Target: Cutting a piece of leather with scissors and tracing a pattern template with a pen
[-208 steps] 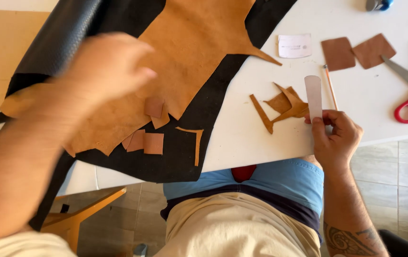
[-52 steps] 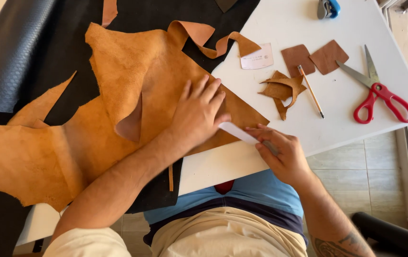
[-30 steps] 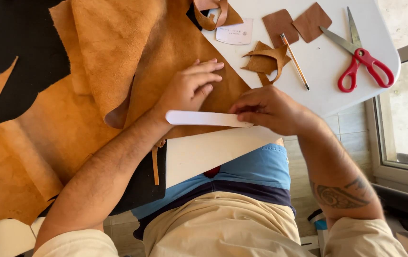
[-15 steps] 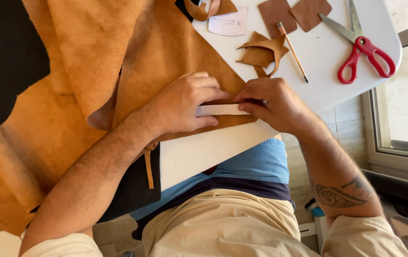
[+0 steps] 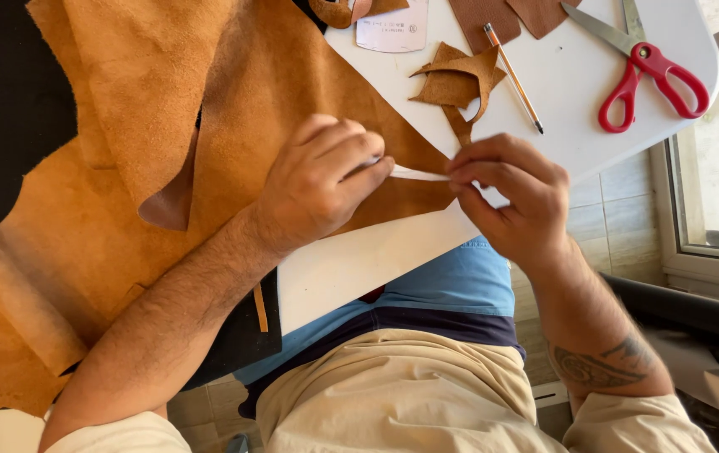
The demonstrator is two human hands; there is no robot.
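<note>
Both hands pinch a thin white strip [image 5: 416,174] flat across the tan leather [image 5: 233,151] at the table [image 5: 359,260] edge: left hand [image 5: 321,184] covering one end, right hand [image 5: 506,197] gripping the other. The strip looks light, probably stiff; the leather is soft, floppy.

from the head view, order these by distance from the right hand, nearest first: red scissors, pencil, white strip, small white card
Measured from the right hand:
1. White strip, pinched at its fingertips, running left to the left hand.
2. Pencil, just above on the white table.
3. Red scissors, upper right.
4. Small white card, top edge, upper left.
</note>
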